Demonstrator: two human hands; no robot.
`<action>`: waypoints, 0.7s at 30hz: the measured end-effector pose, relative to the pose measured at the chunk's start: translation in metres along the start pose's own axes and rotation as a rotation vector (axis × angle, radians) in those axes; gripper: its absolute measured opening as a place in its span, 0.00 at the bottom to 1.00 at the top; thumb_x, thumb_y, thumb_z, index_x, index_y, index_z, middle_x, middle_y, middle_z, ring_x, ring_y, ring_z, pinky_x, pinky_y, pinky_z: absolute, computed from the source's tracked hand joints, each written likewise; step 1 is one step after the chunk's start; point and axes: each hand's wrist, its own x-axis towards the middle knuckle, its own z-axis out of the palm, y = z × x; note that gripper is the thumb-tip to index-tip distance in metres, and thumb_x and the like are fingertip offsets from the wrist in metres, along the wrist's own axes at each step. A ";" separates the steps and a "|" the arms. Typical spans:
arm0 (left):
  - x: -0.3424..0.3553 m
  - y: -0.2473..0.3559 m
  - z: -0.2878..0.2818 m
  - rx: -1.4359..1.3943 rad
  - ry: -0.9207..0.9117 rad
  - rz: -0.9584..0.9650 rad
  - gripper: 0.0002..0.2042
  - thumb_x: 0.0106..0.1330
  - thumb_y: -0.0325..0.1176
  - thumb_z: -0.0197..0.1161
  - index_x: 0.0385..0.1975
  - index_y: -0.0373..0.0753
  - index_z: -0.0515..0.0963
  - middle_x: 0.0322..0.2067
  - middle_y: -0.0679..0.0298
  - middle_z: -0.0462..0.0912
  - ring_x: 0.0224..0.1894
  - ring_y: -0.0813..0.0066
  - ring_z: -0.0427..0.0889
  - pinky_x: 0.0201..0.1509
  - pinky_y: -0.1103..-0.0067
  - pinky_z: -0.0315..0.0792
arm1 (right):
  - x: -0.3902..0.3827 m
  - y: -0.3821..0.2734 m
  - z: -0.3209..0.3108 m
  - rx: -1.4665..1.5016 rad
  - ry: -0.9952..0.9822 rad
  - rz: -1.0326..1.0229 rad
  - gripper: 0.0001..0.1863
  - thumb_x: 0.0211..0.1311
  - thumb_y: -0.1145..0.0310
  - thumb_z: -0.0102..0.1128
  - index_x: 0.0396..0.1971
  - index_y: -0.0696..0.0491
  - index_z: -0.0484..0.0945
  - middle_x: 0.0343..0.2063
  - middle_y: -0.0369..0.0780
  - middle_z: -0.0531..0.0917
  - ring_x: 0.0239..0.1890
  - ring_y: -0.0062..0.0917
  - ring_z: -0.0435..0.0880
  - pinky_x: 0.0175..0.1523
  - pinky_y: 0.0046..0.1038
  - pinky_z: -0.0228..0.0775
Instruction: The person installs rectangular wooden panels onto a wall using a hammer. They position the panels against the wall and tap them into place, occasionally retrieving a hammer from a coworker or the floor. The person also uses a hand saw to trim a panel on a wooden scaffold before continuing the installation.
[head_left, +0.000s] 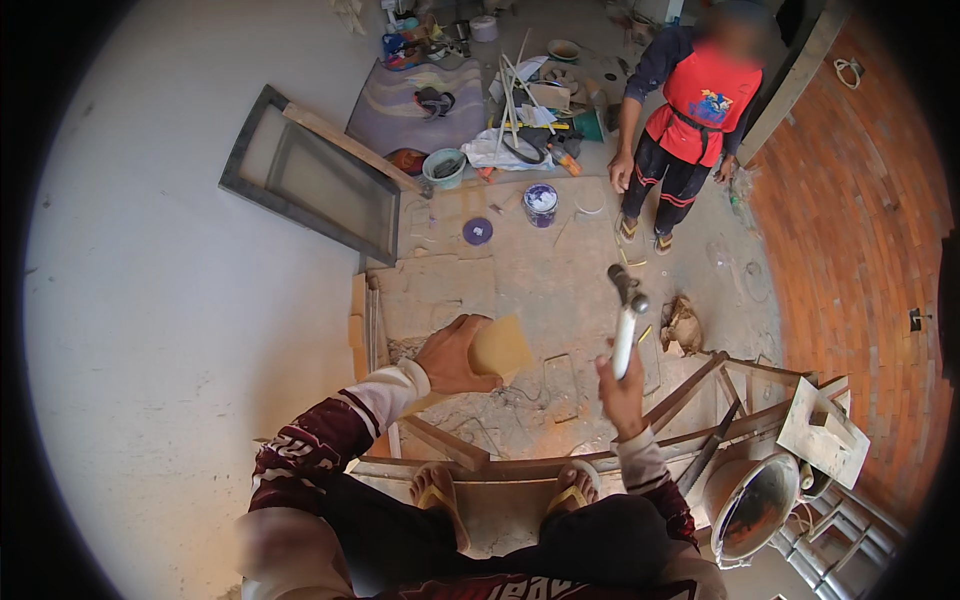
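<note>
Hammer [626,322] in the right hand [622,397]

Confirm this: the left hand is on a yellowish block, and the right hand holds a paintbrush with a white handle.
Not quite: the right hand holds a hammer, not a paintbrush. The head view shows a metal head atop the white handle. The left hand is on a yellowish block, as you said.

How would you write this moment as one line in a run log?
left hand: holds yellowish block | right hand: holds white-handled hammer | right side: bucket | ahead: co-worker standing
</note>
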 end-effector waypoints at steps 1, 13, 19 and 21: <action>0.006 -0.009 0.006 -0.153 -0.004 0.037 0.42 0.51 0.46 0.75 0.63 0.33 0.63 0.55 0.50 0.75 0.58 0.49 0.76 0.62 0.65 0.70 | -0.020 0.009 0.000 -0.033 -0.037 0.021 0.17 0.69 0.61 0.62 0.50 0.57 0.76 0.24 0.32 0.74 0.24 0.13 0.73 0.30 0.21 0.68; 0.015 -0.009 0.023 -0.336 -0.116 0.022 0.26 0.71 0.42 0.60 0.63 0.32 0.70 0.51 0.46 0.82 0.51 0.54 0.82 0.55 0.66 0.74 | -0.039 -0.044 -0.010 0.053 -0.426 0.211 0.22 0.75 0.52 0.53 0.53 0.58 0.70 0.19 0.31 0.73 0.18 0.13 0.70 0.23 0.21 0.64; 0.005 -0.010 0.014 -0.157 0.134 -0.099 0.16 0.68 0.36 0.62 0.51 0.33 0.80 0.36 0.45 0.86 0.35 0.49 0.86 0.41 0.68 0.78 | -0.038 -0.068 -0.014 0.092 -0.304 0.099 0.23 0.75 0.52 0.52 0.55 0.58 0.69 0.20 0.31 0.72 0.18 0.13 0.71 0.22 0.19 0.64; 0.003 -0.017 0.012 -0.084 0.170 -0.112 0.15 0.68 0.35 0.62 0.49 0.32 0.81 0.35 0.45 0.86 0.33 0.49 0.86 0.39 0.68 0.79 | -0.043 -0.080 -0.010 0.194 -0.248 0.061 0.21 0.76 0.55 0.51 0.54 0.58 0.69 0.20 0.31 0.72 0.19 0.13 0.71 0.22 0.20 0.64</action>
